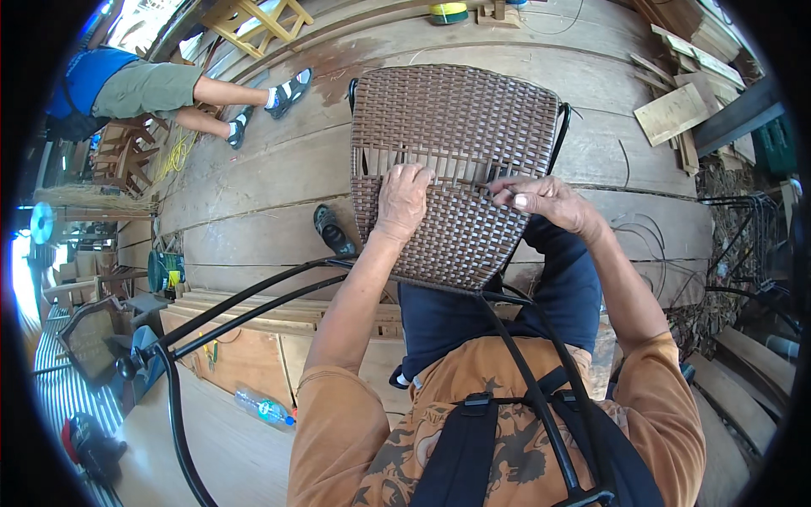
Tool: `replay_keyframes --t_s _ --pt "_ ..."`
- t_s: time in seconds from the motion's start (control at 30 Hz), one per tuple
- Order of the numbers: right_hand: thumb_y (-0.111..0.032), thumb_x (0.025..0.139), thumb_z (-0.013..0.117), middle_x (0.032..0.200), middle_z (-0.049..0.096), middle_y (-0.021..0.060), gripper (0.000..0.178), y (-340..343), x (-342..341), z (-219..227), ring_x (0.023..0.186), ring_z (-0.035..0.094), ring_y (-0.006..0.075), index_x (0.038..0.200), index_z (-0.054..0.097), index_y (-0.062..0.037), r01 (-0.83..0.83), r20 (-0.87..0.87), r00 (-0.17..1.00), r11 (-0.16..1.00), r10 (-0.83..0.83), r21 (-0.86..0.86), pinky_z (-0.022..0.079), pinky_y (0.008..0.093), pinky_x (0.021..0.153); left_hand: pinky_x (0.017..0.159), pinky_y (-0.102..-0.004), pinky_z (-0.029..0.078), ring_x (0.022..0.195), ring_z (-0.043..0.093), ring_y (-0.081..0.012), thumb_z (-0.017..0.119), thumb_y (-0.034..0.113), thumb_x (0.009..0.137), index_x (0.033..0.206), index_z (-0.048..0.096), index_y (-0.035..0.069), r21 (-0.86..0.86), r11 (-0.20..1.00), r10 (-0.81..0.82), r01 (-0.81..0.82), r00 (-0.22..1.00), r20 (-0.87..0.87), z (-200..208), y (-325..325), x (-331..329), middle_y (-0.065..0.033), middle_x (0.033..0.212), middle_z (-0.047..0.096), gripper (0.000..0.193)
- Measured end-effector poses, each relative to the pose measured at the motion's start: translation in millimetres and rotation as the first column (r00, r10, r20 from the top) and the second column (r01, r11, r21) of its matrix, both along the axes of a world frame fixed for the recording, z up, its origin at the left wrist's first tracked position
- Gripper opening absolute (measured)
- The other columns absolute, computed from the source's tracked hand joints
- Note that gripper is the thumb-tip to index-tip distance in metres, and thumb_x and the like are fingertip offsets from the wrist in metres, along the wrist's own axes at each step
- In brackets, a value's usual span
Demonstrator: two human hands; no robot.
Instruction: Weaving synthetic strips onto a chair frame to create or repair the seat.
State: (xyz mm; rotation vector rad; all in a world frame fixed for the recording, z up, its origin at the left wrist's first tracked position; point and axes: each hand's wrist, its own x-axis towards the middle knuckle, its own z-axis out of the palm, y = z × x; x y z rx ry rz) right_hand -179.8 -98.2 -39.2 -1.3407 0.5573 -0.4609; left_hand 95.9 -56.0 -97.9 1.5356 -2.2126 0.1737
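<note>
A brown wicker chair panel [448, 110] on a black metal frame lies across my lap. A band of bare lengthwise strands crosses its middle, with tight weave on both sides. My left hand [404, 198] is closed on the weave at the left of this gap, fingers curled over the edge; the fingertips are partly hidden. At the right end of the gap, my right hand [549, 203] pinches a thin brown wicker strand, with thumb and forefinger close to the weave. The strand's far end is hard to make out.
Black frame tubes [253, 300] reach left and past my chest. Left of me are a plastic bottle [263, 408] and a board. A person [144, 84] in shorts is at the upper left. Wood scraps [672, 114] and a tape roll [448, 13] lie on the plank floor [253, 186].
</note>
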Motion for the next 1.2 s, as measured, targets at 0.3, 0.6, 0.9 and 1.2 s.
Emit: replay_keyframes --t_s 0.3,0.6,0.9,1.2 --pt "-0.034 0.089 0.054 0.064 0.055 0.0020 0.033 -4 -19 -27 0.058 0.047 0.0077 0.078 0.064 -0.0043 0.146 -0.378 0.899 0.964 -0.222 -0.221 0.041 0.0241 0.055 0.076 -0.0387 0.043 0.084 0.049 -0.0299 0.050 -0.007 0.066 0.085 0.052 0.006 0.013 0.999 -0.040 0.042 0.990 -0.132 -5 -9 3 -0.0100 0.085 0.052 0.023" --pt "-0.037 0.092 0.044 0.058 0.055 0.0047 0.044 3 -61 -60 0.056 0.051 0.0150 0.060 0.052 -0.0065 0.364 -0.010 0.929 0.907 -0.370 0.211 0.041 0.0265 0.054 0.078 -0.0368 0.043 0.086 0.050 -0.0269 0.055 0.002 0.070 0.086 0.054 0.008 -0.048 0.998 -0.032 0.030 0.998 -0.059 -4 -3 -4 -0.0080 0.087 0.052 0.018" --pt "0.005 0.079 0.037 0.100 0.061 0.0189 0.038 -10 11 -18 0.094 0.059 0.0350 0.114 0.049 -0.0046 0.350 -0.217 0.703 0.595 -0.678 -0.724 0.047 0.0398 0.081 0.082 -0.0348 0.044 0.092 0.049 -0.0259 0.055 -0.003 0.068 0.097 0.057 0.008 0.032 0.987 -0.160 0.160 0.987 -0.020 5 1 -23 -0.0058 0.097 0.054 0.031" --pt "0.007 0.074 0.041 0.096 0.060 0.0132 0.044 18 68 -50 0.090 0.056 0.0293 0.117 0.044 -0.0016 0.016 -0.501 0.683 0.696 -0.532 -0.718 0.044 0.0368 0.082 0.077 -0.0345 0.045 0.084 0.050 -0.0247 0.055 0.000 0.066 0.088 0.058 0.006 -0.011 0.991 -0.131 0.130 0.987 -0.089 -6 -8 -34 -0.0064 0.088 0.055 0.022"
